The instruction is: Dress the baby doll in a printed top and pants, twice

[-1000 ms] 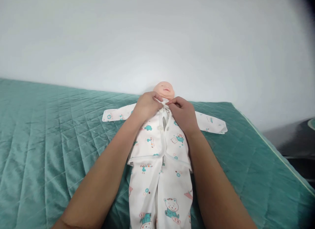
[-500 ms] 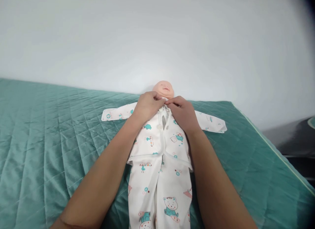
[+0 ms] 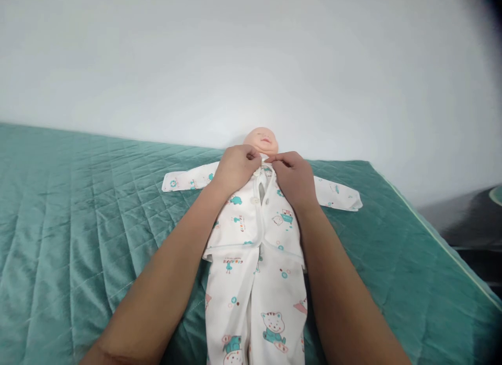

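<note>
A baby doll (image 3: 262, 139) lies on its back, its head toward the wall. It wears a white printed jacket (image 3: 239, 234) with both sleeves stretched out sideways, and matching white pants (image 3: 274, 297). At the neck, my left hand (image 3: 238, 169) pinches one side of the jacket's collar edge. My right hand (image 3: 293, 177) pinches the other side, its fingertips close to the left ones. Between and below the hands the jacket front parts in a narrow gap, with a button (image 3: 255, 201) beside it. What exactly lies under the fingertips is too small to make out.
A green quilted bedspread (image 3: 98, 213) lies under the doll. The pale wall (image 3: 251, 61) rises right behind its head. On the right, the bed's piped edge (image 3: 431, 234) drops toward a dark object (image 3: 474, 224).
My right fingertips have drawn slightly to the right, widening the small space between the hands at the collar. The doll and clothes have stayed nearly in place.
</note>
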Tool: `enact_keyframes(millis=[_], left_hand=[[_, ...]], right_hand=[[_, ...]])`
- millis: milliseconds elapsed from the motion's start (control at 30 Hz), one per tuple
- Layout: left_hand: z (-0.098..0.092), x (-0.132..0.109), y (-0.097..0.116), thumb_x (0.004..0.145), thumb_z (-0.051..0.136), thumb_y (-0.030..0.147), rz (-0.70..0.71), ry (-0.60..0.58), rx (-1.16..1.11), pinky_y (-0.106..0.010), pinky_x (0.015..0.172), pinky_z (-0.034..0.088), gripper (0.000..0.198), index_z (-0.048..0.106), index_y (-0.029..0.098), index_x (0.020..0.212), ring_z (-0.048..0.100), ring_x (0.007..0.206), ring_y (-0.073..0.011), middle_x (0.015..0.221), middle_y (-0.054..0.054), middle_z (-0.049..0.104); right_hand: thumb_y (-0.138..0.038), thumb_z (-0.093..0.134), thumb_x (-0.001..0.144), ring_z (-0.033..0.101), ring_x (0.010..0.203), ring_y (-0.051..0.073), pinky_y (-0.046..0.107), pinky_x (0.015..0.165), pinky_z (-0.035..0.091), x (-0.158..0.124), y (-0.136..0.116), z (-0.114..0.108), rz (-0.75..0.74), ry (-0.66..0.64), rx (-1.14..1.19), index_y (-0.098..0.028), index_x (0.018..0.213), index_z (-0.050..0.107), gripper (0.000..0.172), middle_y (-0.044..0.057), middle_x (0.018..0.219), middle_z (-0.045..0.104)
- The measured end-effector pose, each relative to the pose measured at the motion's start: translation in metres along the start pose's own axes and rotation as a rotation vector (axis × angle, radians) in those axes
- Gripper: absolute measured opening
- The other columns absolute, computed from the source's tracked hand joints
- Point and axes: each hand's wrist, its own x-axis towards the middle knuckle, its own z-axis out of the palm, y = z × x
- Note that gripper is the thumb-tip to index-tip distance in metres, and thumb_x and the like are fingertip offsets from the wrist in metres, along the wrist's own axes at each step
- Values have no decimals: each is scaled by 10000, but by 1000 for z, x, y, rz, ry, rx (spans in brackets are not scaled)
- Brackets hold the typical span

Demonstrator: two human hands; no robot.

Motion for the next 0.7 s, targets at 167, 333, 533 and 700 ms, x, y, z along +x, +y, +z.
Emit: enact_keyframes(millis=[167, 333, 533, 700], left_hand=[[-1, 0, -1, 851, 569, 234, -16, -13, -20, -296, 699, 412, 166, 683, 167, 751, 579, 723, -150, 789, -24, 711], [-1, 1, -1, 862, 575, 238, -16, -8, -4, -302, 723, 421, 163, 689, 169, 769, 592, 737, -154, 805, -27, 722], [-2, -1, 2, 848, 595, 215, -16, 1, -2, -298, 745, 429, 137, 690, 176, 757, 611, 758, -158, 806, -25, 730], [-2, -4, 7, 862, 612, 249, 6, 37, 71, -305, 730, 427, 124, 685, 191, 781, 599, 733, -165, 817, -32, 733]], right_hand=[[-141, 549, 795, 651, 946, 201, 374, 927, 483, -1, 0, 0, -47, 6, -26, -235, 793, 780, 249, 25, 971, 717], [-154, 548, 812, 658, 953, 200, 376, 930, 490, -1, 2, 0, -65, -14, -43, -240, 833, 795, 262, 28, 991, 711], [-194, 578, 817, 659, 984, 204, 382, 941, 484, 1, 4, 0, -35, -70, 24, -253, 863, 796, 231, 19, 1026, 716], [-243, 603, 811, 631, 906, 193, 376, 901, 482, 1, 3, -1, -27, -82, 33, -257, 865, 796, 201, 24, 1014, 712]])
